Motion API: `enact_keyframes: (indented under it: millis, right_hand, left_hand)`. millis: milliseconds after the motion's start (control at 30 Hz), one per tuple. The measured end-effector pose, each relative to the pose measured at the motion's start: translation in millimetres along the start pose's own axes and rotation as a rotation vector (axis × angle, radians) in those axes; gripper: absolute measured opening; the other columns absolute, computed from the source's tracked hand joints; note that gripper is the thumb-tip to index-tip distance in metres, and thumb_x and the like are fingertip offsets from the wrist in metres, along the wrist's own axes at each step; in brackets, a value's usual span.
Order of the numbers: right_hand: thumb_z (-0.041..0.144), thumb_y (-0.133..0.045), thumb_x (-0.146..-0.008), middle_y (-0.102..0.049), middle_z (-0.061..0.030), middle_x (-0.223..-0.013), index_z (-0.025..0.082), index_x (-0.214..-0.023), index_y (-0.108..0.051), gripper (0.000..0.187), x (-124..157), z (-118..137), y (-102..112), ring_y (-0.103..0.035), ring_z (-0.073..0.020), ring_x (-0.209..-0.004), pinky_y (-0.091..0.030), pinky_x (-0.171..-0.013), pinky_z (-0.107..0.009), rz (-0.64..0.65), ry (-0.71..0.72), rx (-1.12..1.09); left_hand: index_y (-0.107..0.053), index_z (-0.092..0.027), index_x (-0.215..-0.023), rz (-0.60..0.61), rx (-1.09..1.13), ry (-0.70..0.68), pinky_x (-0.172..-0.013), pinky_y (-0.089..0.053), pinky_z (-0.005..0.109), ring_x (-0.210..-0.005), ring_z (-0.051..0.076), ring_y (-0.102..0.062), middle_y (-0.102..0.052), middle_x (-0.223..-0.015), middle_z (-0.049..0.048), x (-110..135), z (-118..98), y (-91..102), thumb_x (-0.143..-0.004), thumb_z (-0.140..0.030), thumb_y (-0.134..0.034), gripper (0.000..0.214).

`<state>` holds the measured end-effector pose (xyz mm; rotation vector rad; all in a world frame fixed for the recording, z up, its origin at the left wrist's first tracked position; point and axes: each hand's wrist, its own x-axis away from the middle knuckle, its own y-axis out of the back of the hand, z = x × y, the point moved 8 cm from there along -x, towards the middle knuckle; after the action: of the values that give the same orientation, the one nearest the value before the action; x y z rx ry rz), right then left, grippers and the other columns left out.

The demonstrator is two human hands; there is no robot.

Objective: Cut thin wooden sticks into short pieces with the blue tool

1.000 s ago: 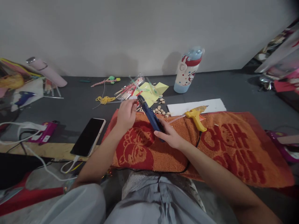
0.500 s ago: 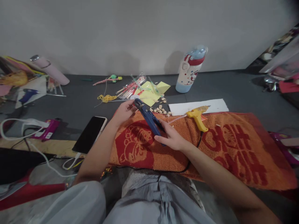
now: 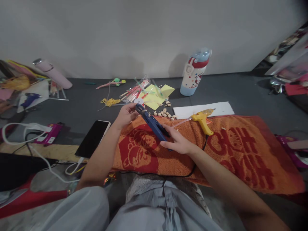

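Note:
My right hand (image 3: 178, 140) is wrapped around the handles of a blue plier-like cutter (image 3: 154, 124), which slants up and left over the orange and red towel (image 3: 141, 154). At the cutter's dark head, my left hand (image 3: 125, 116) has its fingers pinched together. What they grip, perhaps a thin stick, is too small and hidden to make out. Several short wooden pieces (image 3: 165, 112) lie scattered just beyond the cutter. A yellow glue gun (image 3: 203, 121) with a clear glue stick rests on the towel to the right.
Behind are yellow paper (image 3: 154, 102), bundled sticks in plastic (image 3: 137, 89) and a cartoon-print bottle (image 3: 194, 73). A white board (image 3: 223, 108) lies by the glue gun. On the left are a phone (image 3: 92, 138), a purple power strip (image 3: 49, 133) and a pink flask (image 3: 54, 73).
The cutter's head and my left hand have shifted slightly left. My right hand keeps its grip on the handles.

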<state>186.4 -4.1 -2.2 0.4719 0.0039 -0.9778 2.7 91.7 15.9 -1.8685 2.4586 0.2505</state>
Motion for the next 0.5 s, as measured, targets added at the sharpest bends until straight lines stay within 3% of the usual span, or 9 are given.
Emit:
enact_keyframes:
  millis: [133,267,400,500]
  right_hand:
    - [0.055,-0.061,-0.082,-0.055,-0.0148,-0.136,0.017,-0.14,-0.042,0.072,0.6,-3.1,0.8,-0.054,-0.0349,-0.121,-0.044,-0.101,-0.049,-0.009,-0.011,0.006]
    - [0.055,-0.063,-0.079,-0.061,-0.0169,-0.125,0.014,-0.135,-0.046,0.071,0.9,-14.5,4.6,-0.058,-0.0365,-0.114,-0.045,-0.098,-0.053,-0.082,-0.118,0.057]
    - [0.053,-0.062,-0.081,-0.054,-0.0181,-0.134,0.013,-0.138,-0.041,0.073,1.2,-17.6,7.9,-0.051,-0.0356,-0.124,-0.039,-0.106,-0.053,-0.167,-0.129,0.009]
    - [0.054,-0.062,-0.081,-0.05,-0.0165,-0.14,0.015,-0.139,-0.039,0.074,1.6,-18.5,6.2,-0.045,-0.0347,-0.132,-0.036,-0.11,-0.051,-0.167,-0.11,-0.039]
  left_hand:
    - [-0.068,-0.015,-0.087,-0.003,-0.012,-0.004,-0.044,-0.027,0.024,-0.045,0.008,-0.041,-0.057,-0.059,0.0002,-1.5,0.8,0.4,-0.055,-0.066,-0.076,0.06]
    - [-0.067,-0.014,-0.087,-0.106,-0.148,-0.071,-0.062,-0.045,0.027,-0.067,0.015,-0.059,-0.066,-0.078,0.0055,-5.1,-3.4,1.4,-0.061,-0.061,-0.074,0.053]
    - [-0.066,-0.015,-0.079,-0.286,-0.455,-0.224,-0.062,-0.044,0.025,-0.064,0.013,-0.056,-0.066,-0.075,0.0051,2.0,-21.5,-0.2,-0.073,-0.047,-0.069,0.033]
    - [-0.064,-0.016,-0.069,-0.313,-0.628,-0.349,-0.066,-0.043,0.025,-0.066,0.014,-0.056,-0.065,-0.069,0.0043,10.7,-36.0,-8.6,-0.081,-0.035,-0.061,0.022]
